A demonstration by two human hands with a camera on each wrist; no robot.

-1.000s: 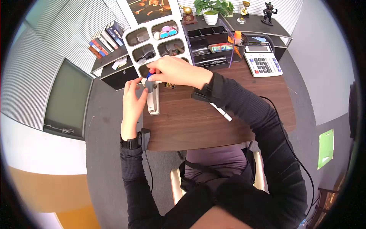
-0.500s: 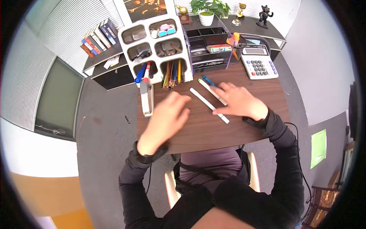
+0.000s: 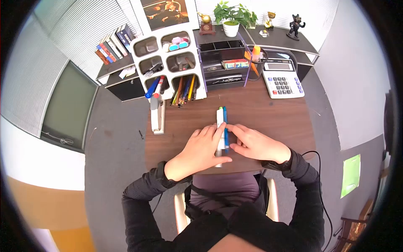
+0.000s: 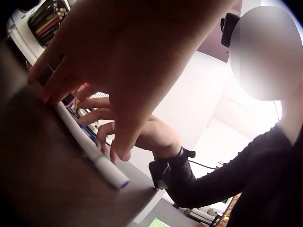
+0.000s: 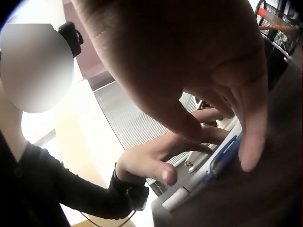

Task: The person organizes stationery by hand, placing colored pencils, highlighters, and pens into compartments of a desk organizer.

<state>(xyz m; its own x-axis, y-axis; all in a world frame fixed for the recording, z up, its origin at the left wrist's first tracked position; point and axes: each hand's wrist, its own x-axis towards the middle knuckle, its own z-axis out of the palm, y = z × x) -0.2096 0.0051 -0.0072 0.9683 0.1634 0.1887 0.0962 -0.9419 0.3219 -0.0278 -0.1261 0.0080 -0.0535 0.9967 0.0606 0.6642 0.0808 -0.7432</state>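
Observation:
On the brown desk (image 3: 273,117) lie two white markers (image 3: 219,117) and a blue pen (image 3: 225,115), side by side and pointing away from me. My left hand (image 3: 208,143) rests on the white markers with straight fingers, its thumb near their close end. My right hand (image 3: 247,140) touches the blue pen from the right, fingers also straight. In the left wrist view the fingers press a white marker (image 4: 102,165), with the blue pen (image 4: 87,132) beyond it. The right wrist view shows the blue pen (image 5: 225,153) and a white marker (image 5: 182,196) between both hands.
A white compartment organizer (image 3: 168,54) stands at the back left, holding coloured pencils (image 3: 184,90) and two markers (image 3: 154,87). A stapler (image 3: 158,115) lies in front of it. A black desk tray (image 3: 220,63), a mesh cup (image 3: 258,56) and a calculator (image 3: 282,80) line the back.
Both hands left the organizer and stapler at the back left and came to the desk's middle. The scattered, slanted markers and pen are now pushed together, parallel, nearer to me.

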